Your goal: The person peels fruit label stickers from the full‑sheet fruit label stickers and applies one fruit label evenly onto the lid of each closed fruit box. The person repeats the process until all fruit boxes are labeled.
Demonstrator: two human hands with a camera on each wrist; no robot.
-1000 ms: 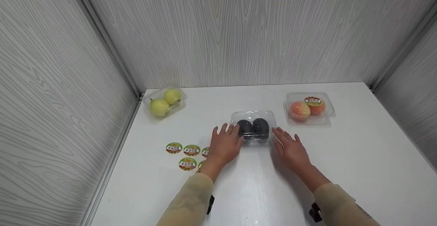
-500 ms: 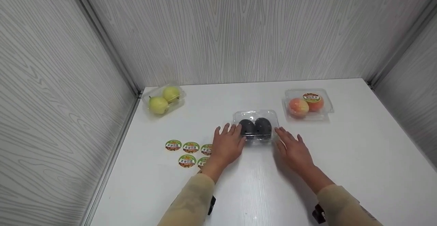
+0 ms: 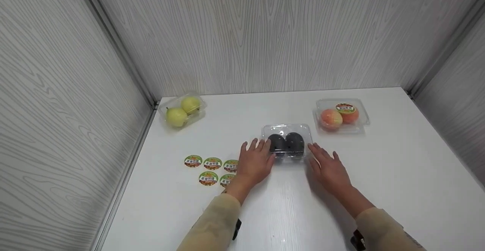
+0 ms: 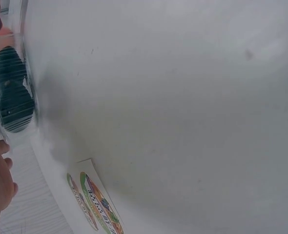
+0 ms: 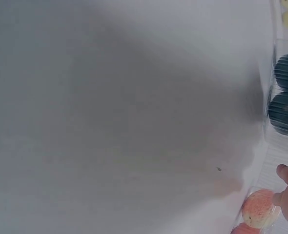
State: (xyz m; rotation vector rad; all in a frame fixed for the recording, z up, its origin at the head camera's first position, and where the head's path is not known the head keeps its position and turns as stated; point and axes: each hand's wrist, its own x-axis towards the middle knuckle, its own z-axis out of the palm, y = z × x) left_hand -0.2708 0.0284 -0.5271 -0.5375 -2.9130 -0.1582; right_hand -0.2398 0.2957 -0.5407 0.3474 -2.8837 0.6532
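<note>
A clear plastic clamshell box holding two dark, plum-like fruits sits on the white table between my hands. My left hand lies along its left side, fingers extended, the fingertips and thumb right at the box's edge. On the opposite side, the fingertips of my right hand come up to the right edge, fingers also stretched out. In the left wrist view the dark fruits show through the ribbed plastic, and the right wrist view shows part of the box with the fruits inside.
Several oval fruit stickers lie left of my left forearm, partly hidden by it. A clear box with two yellow-green pears stands back left. At back right is a clear box of two peaches bearing a sticker. Panels enclose the table.
The box of dark fruits has shifted slightly right and a little nearer, both hands moving along with it. The view has tilted slightly; the pears, peaches and stickers keep their places.
</note>
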